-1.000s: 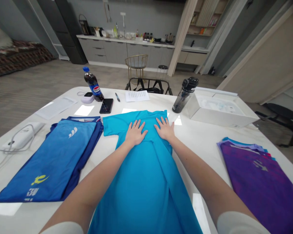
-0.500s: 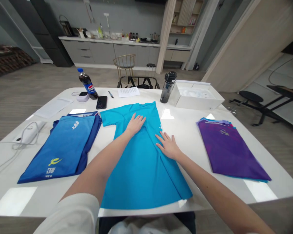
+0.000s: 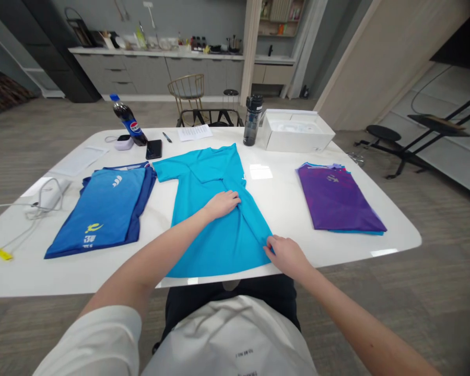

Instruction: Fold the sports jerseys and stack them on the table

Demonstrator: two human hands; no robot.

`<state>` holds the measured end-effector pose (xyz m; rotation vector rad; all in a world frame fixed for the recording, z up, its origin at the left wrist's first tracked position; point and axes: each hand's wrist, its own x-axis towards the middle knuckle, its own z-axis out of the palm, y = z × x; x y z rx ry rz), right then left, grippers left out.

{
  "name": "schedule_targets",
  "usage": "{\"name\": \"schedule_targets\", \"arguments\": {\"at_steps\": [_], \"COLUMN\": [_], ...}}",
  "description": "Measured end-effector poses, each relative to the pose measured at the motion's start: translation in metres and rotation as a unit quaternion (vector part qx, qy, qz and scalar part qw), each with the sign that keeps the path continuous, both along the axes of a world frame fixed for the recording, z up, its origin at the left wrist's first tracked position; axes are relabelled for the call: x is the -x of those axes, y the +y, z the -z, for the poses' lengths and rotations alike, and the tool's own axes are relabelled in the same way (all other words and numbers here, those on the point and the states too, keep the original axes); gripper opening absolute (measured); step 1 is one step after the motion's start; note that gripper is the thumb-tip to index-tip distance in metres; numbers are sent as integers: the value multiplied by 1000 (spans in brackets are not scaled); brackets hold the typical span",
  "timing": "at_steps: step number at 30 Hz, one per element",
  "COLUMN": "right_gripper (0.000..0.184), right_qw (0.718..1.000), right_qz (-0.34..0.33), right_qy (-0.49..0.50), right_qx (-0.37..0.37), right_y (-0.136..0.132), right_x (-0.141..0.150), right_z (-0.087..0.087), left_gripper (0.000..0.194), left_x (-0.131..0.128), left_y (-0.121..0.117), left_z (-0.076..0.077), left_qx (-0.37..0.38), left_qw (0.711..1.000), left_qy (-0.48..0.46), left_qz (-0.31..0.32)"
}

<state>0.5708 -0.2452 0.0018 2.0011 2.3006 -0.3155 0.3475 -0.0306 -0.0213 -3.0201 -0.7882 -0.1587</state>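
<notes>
A turquoise T-shirt [image 3: 215,209] lies flat on the white table [image 3: 282,203], its right side folded over toward the middle. My left hand [image 3: 222,203] rests on the middle of the shirt at the fold's edge, fingers curled on the cloth. My right hand [image 3: 285,254] is at the shirt's near right corner by the table's front edge, fingers closed on the hem.
Folded blue shirts [image 3: 105,209] lie to the left, folded purple shirts [image 3: 337,196] to the right. At the back stand a cola bottle [image 3: 127,121], a phone [image 3: 154,149], a pen, a paper sheet [image 3: 195,132], a dark bottle [image 3: 253,120] and a white box [image 3: 295,134]. Cables and a white device [image 3: 43,193] lie far left.
Both hands slid down the shirt from the collar area toward me; the right hand reached the near right corner and closed on it. The view pulled back from the table.
</notes>
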Motion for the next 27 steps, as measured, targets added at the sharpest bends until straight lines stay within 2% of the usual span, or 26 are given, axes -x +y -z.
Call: {"name": "schedule_targets", "arguments": {"at_steps": [2, 4, 8, 10, 12, 15, 19, 22, 27], "right_gripper": [21, 22, 32, 35, 34, 30, 25, 20, 19], "right_qw": [999, 992, 944, 921, 910, 925, 964, 980, 979], "right_qz": [8, 27, 51, 49, 39, 20, 4, -25, -97], "right_qy": [39, 123, 323, 386, 413, 378, 264, 197, 155], "right_qx": [9, 19, 29, 29, 30, 17, 21, -22, -88], "right_y": [-3, -3, 0, 3, 7, 8, 0, -11, -32], "right_x": [2, 3, 13, 26, 46, 79, 99, 83, 34], "right_z": [-3, -12, -45, -58, -63, -51, -19, -1, 14], "left_gripper": [29, 28, 26, 28, 29, 30, 30, 27, 25], "left_x": [-5, -8, -7, 1, 12, 33, 55, 62, 66], "left_y": [-9, -17, -25, -28, -34, -53, -91, -116, -144], "left_z": [0, -2, -11, -16, -20, -18, -8, -3, -2], "left_qx": [-13, -17, -1, -3, -20, -64, -86, -79, -44], "left_qw": [1000, 999, 993, 988, 985, 986, 996, 997, 995], "left_qy": [-4, -16, -71, -90, -84, -46, -8, -4, -22], "left_qz": [-13, -35, -98, -127, -150, -146, -32, 25, 83]}}
